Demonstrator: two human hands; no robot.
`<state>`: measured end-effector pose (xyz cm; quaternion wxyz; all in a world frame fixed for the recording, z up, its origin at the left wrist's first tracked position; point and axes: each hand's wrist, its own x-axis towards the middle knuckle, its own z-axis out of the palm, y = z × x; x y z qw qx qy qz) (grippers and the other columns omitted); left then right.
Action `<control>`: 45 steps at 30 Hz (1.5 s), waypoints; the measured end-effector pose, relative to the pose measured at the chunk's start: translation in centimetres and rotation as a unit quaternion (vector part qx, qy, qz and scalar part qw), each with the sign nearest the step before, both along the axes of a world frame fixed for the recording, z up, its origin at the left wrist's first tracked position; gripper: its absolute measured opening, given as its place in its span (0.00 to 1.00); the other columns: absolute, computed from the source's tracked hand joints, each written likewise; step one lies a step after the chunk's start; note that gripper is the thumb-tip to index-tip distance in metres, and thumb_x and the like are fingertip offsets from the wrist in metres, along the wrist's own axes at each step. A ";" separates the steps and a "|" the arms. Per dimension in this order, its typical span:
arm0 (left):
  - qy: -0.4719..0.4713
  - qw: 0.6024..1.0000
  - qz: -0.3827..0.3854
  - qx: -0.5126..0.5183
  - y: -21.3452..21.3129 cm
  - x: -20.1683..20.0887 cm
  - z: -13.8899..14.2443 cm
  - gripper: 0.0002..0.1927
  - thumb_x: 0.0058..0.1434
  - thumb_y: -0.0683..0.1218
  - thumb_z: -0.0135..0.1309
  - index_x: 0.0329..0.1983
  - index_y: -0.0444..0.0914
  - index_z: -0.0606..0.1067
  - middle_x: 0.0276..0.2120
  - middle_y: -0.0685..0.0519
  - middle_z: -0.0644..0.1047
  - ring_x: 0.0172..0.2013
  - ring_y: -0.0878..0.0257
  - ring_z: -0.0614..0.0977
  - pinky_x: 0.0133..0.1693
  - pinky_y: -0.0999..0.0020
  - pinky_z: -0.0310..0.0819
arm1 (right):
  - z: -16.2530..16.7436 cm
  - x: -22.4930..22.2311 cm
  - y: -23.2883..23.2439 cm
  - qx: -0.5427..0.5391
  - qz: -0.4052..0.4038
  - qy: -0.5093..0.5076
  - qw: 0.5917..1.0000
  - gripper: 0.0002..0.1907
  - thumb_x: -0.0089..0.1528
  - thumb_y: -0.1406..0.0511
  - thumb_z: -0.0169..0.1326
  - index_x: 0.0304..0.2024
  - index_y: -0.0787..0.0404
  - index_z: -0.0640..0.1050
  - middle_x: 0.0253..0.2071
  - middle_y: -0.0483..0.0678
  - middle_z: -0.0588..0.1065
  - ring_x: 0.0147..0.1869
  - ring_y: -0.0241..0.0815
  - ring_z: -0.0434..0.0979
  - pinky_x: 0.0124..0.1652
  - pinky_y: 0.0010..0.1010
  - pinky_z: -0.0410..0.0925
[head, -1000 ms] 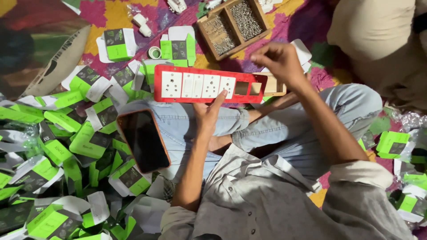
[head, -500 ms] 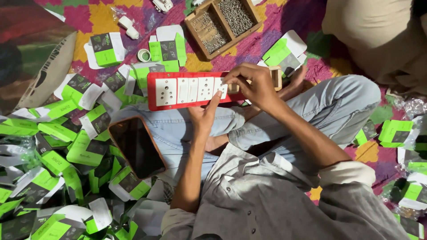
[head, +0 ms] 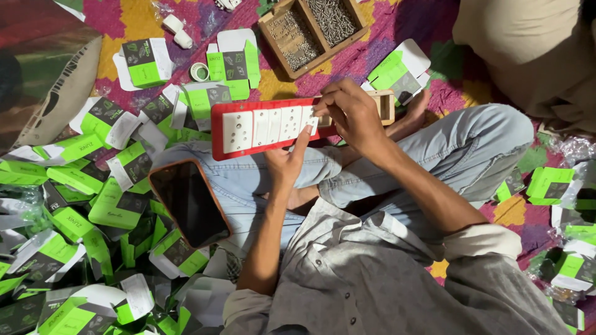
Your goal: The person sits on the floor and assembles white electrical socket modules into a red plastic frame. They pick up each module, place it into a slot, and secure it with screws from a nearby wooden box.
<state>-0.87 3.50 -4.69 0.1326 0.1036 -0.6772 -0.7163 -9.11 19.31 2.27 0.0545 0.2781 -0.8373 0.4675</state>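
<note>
Across the lap, red switch board (head: 267,127) lies with its long axis running left-right, wooden frame (head: 383,105) at its right end. Left hand (head: 287,162) props it from below, fingers spread along the underside, index tip up at the near edge. Right hand (head: 351,111) sits on top at the right end, fingertips pinched together on a small white module (head: 312,122); right is nearer it. Phone (head: 189,201) rests on the left thigh, well left of both grips. Green-white boxes (head: 118,205) scattered around.

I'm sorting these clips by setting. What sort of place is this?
Probably a home or small workshop floor used for assembly: a patterned mat, heaps of green cartons, a wooden tray of screws, and a red switch panel.
</note>
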 end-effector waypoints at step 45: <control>-0.066 0.970 -0.093 0.214 -0.4 -0.3 0.3 0.32 0.60 0.39 0.69 0.64 0.27 0.67 0.56 0.42 0.75 0.54 0.58 0.79 0.54 0.63 0.79 | -0.4 -2.0 2.5 0.012 0.037 -0.278 0.960 0.13 0.70 0.61 0.55 0.43 0.65 0.82 0.26 0.47 0.78 0.28 0.32 0.76 0.30 0.27 0.68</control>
